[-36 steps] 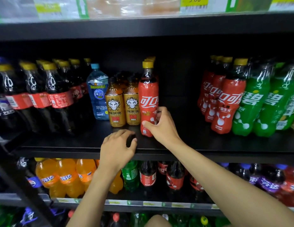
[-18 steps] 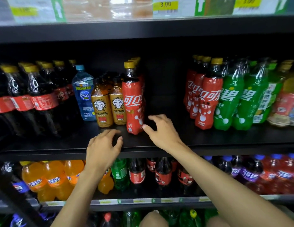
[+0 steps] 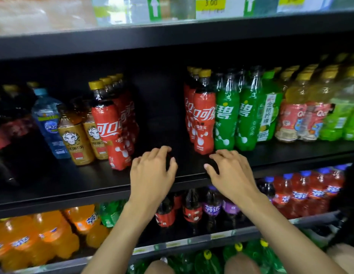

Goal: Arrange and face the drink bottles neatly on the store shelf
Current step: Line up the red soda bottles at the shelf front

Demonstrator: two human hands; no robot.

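Note:
A red cola bottle with a yellow cap stands at the front of the middle shelf, more like it in a row behind. A second row of red cola bottles stands to the right, across a bare gap. My left hand hovers over the shelf's front edge in that gap, fingers loosely curled and holding nothing. My right hand hovers just in front of the right row's front bottle, fingers relaxed and empty. Neither hand touches a bottle.
Left of the cola stand two gold Predator bottles, a blue water bottle and dark cola bottles. Green soda bottles and yellow-capped tea bottles fill the right. The lower shelf holds orange, cola, purple and red soda bottles.
My right hand let go of the left red cola bottle and moved right toward the other cola row. My left hand followed rightward into the gap. The view swung right.

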